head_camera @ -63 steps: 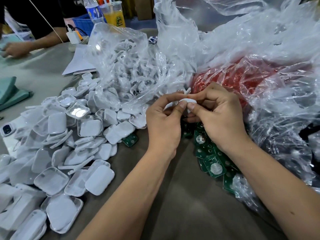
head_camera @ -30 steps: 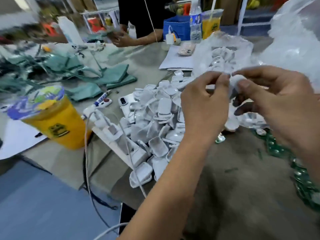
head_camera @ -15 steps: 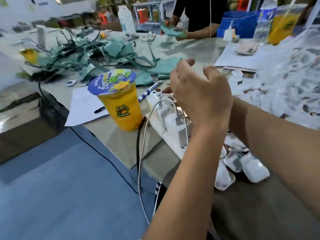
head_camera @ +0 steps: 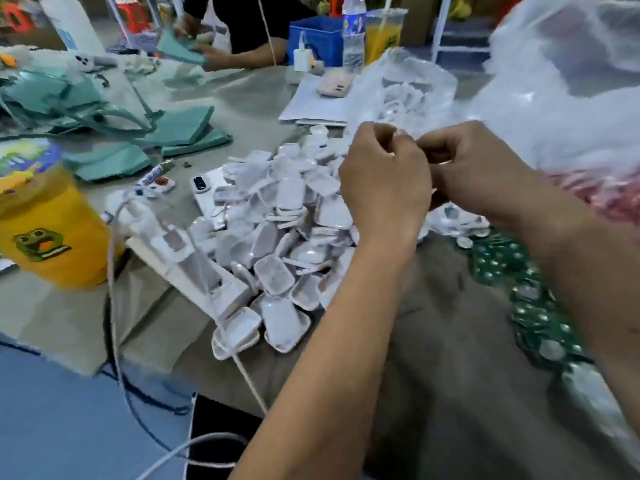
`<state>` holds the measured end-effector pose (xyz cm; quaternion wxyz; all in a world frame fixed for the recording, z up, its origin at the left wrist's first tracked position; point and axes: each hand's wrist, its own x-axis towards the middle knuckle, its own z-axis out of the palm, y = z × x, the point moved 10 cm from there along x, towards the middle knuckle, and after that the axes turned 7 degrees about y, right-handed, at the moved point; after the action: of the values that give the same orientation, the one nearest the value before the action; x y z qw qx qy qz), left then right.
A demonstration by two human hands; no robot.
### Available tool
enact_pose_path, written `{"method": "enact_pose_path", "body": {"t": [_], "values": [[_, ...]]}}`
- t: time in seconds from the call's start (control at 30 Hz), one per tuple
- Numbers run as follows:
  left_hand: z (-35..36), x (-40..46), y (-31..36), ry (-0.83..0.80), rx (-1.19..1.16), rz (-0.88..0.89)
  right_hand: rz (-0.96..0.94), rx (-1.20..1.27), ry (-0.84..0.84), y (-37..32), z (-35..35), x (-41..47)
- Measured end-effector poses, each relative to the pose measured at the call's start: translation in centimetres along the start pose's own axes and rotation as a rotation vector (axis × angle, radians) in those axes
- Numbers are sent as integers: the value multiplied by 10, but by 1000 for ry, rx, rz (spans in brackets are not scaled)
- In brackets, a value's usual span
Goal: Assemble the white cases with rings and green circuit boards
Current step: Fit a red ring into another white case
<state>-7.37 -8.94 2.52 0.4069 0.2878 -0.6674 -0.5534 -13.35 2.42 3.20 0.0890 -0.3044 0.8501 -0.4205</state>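
A: Materials on the tabletop (head_camera: 450,358)?

B: Heap of white cases (head_camera: 277,244), glossy rigid plastic, rounded-rectangle shells, some hollow side up, near the tabletop's left edge. Green circuit boards (head_camera: 526,306) with silvery round discs lie along the right edge, partly in a clear bag. Crinkled clear plastic bags (head_camera: 554,98) rise at the far right; one holds more white parts.

A: Hands?

B: Left hand (head_camera: 384,188) and right hand (head_camera: 481,168) are raised together above the heap, fingers curled, tips meeting. Something small and pale seems pinched between them; blur hides what it is.

A: Surface, room?

B: Tabletop covered in dull grey-brown cloth. White power strip (head_camera: 194,268) with cable at the left edge, yellow cup (head_camera: 52,233) with frog print beyond it. Teal fabric pieces (head_camera: 138,133) across the far left. Blue floor (head_camera: 62,417) below. A second person (head_camera: 242,29) works at the far edge beside a blue bin (head_camera: 315,39).
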Motion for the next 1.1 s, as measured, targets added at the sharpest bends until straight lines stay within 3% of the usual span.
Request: {"method": "enact_pose_path", "body": {"t": [0.13, 0.23, 0.33, 0.5, 0.67, 0.77, 0.87, 1.1], "values": [[105, -68, 0, -478, 55, 38, 158, -226, 69, 70, -91, -52], [150, -114, 13, -620, 164, 254, 328, -353, -11, 115, -132, -94], [172, -144, 22, -689, 272, 447, 365, -461, -79, 137, -134, -114], [149, -121, 17, -531, 367, 451, 161, -588, 68, 107, -107, -89], [90, -60, -11, -358, 657, 386, 19, -510, 65, 74, -47, -55], [63, -32, -23, -364, 766, 316, -29, -432, 74, 65, -12, -34], [49, -19, -25, -382, 737, 265, -22, -504, 62, 71, 21, -12], [51, -14, -28, -444, 745, 262, -14, -440, 151, 79, 14, -2]]}}
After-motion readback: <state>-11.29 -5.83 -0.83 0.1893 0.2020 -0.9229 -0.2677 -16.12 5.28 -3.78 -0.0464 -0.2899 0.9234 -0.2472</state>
